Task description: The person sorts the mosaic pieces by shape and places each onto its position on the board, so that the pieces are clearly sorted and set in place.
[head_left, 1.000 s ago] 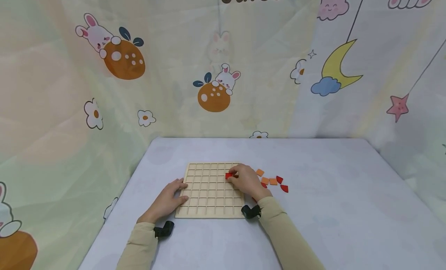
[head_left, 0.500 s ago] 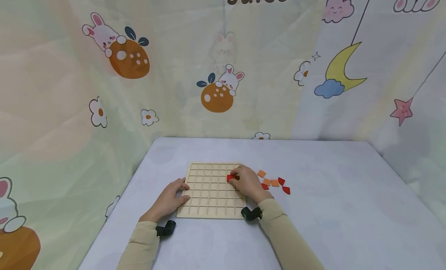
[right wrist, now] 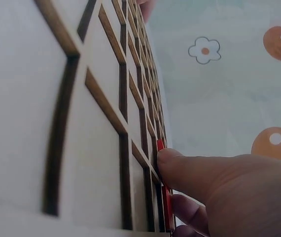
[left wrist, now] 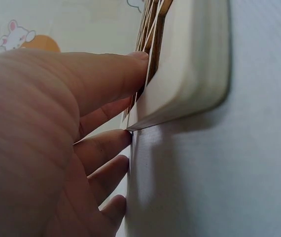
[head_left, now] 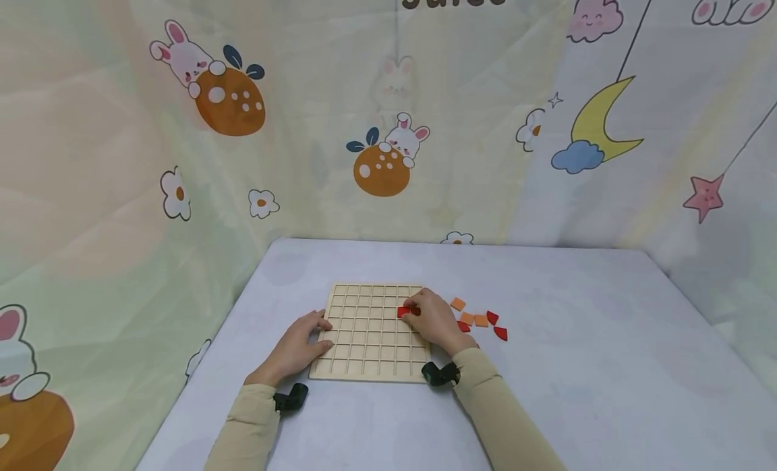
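Fingers of the right hand (head_left: 434,318) pinch a half-hidden red tile (head_left: 403,312) on the wooden grid board (head_left: 364,336), the left hand (head_left: 294,344) touching its edge, fingers apart.

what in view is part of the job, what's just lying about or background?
In the job:
grid board, left hand touching it
red piece, right hand at it
likely the loose orange squares and loose red pieces

Just there:
printed backdrop
black wrist devices

In the head view, the right hand (head_left: 436,322) hides part of the grid board (head_left: 366,345) from us; its fingers (head_left: 412,299) mask the full outline of the red piece (head_left: 402,312). We see both sleeves (head_left: 500,413) cut off by the bottom edge.
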Action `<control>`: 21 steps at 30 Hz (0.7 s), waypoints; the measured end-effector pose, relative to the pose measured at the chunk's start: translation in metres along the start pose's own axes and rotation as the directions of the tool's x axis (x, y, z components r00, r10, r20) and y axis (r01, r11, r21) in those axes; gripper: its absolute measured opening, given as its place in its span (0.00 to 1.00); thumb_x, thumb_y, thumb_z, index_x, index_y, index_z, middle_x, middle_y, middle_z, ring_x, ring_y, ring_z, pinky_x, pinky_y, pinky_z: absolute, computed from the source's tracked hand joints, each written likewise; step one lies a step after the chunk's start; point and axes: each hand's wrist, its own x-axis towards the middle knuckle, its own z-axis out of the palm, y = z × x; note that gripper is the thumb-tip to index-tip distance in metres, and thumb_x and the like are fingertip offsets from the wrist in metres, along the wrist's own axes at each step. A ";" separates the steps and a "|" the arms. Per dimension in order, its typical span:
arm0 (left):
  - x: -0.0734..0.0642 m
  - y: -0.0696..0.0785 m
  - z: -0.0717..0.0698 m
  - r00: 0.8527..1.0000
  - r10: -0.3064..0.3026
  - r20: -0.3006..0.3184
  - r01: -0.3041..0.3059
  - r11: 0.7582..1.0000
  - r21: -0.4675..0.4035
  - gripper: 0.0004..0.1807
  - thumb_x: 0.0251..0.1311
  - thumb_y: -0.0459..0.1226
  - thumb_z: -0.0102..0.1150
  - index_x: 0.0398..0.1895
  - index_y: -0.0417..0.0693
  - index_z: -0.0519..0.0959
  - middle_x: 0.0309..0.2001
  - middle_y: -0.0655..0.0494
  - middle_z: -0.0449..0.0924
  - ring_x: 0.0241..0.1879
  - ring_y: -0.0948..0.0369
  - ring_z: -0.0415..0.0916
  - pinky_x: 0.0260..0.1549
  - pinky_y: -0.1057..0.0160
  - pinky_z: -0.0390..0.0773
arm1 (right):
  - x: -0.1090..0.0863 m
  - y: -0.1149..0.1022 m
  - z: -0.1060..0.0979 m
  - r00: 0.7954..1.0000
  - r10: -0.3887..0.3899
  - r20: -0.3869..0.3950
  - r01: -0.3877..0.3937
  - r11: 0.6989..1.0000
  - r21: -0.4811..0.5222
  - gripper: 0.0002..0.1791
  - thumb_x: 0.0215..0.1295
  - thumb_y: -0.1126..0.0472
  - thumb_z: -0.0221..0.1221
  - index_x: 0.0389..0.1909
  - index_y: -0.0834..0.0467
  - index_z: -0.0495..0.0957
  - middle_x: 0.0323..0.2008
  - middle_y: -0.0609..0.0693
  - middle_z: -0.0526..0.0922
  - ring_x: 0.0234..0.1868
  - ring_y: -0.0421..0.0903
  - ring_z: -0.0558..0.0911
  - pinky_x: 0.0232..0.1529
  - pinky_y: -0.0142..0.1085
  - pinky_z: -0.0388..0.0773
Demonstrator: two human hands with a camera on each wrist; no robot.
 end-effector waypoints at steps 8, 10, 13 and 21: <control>-0.001 -0.001 0.000 1.000 0.003 0.000 -0.003 1.000 0.003 0.13 0.59 0.37 0.66 0.46 0.49 0.79 0.72 0.46 0.62 0.74 0.45 0.51 0.71 0.42 0.55 | -0.001 0.000 -0.001 1.000 0.010 0.013 -0.010 1.000 0.020 0.16 0.59 0.55 0.69 0.47 0.55 0.84 0.41 0.49 0.77 0.37 0.45 0.74 0.39 0.36 0.76; -0.001 -0.002 0.000 1.000 0.004 -0.001 -0.004 1.000 0.003 0.13 0.59 0.37 0.66 0.47 0.49 0.79 0.72 0.46 0.62 0.74 0.46 0.52 0.71 0.42 0.54 | -0.001 0.000 -0.001 1.000 0.006 0.012 -0.006 1.000 0.015 0.16 0.59 0.55 0.69 0.47 0.54 0.84 0.41 0.48 0.77 0.37 0.44 0.74 0.40 0.36 0.75; -0.001 -0.002 0.000 1.000 0.006 -0.003 -0.006 1.000 0.000 0.13 0.59 0.37 0.67 0.46 0.49 0.79 0.72 0.46 0.62 0.74 0.46 0.52 0.71 0.42 0.55 | -0.001 0.002 -0.002 1.000 -0.007 0.016 0.007 1.000 0.013 0.15 0.59 0.56 0.69 0.47 0.54 0.84 0.42 0.49 0.78 0.38 0.44 0.74 0.41 0.37 0.76; -0.001 -0.002 0.000 1.000 0.001 -0.003 -0.001 1.000 0.004 0.14 0.58 0.37 0.67 0.47 0.50 0.79 0.72 0.47 0.62 0.74 0.46 0.51 0.71 0.42 0.55 | -0.001 0.008 -0.016 1.000 0.016 -0.017 -0.015 0.998 0.059 0.14 0.62 0.58 0.66 0.48 0.55 0.83 0.47 0.51 0.80 0.49 0.50 0.79 0.50 0.44 0.80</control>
